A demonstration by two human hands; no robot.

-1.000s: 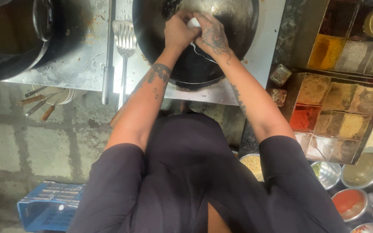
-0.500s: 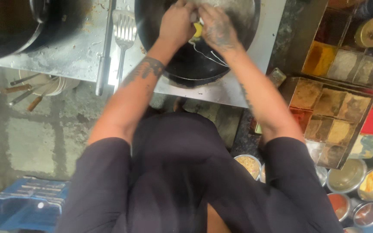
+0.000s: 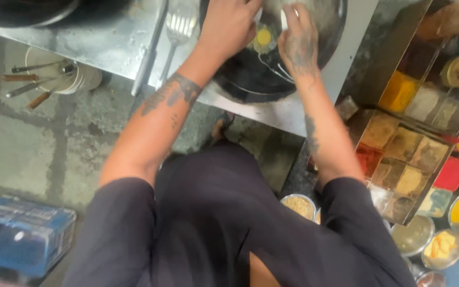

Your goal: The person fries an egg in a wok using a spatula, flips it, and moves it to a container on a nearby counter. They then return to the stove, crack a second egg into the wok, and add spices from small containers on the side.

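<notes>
Both my hands are over a black wok [image 3: 251, 79] at the top of the view. My left hand [image 3: 229, 24] and my right hand [image 3: 296, 37] each pinch a white piece of a cracked eggshell [image 3: 284, 18], pulled apart. Between them a yellow yolk [image 3: 263, 37] drops with clear egg white toward the wok. My tattooed forearms reach up from my dark shirt.
A metal fork-like tool [image 3: 173, 32] lies on the steel counter [image 3: 107, 48] left of the wok. A spice tray [image 3: 405, 159] with several compartments sits at the right, above small steel bowls [image 3: 415, 236]. A blue box [image 3: 19, 234] is on the floor at lower left.
My hands were pressed together on the egg over the wok; now they have drawn apart and the yolk has come out between them. The view has shifted downward.
</notes>
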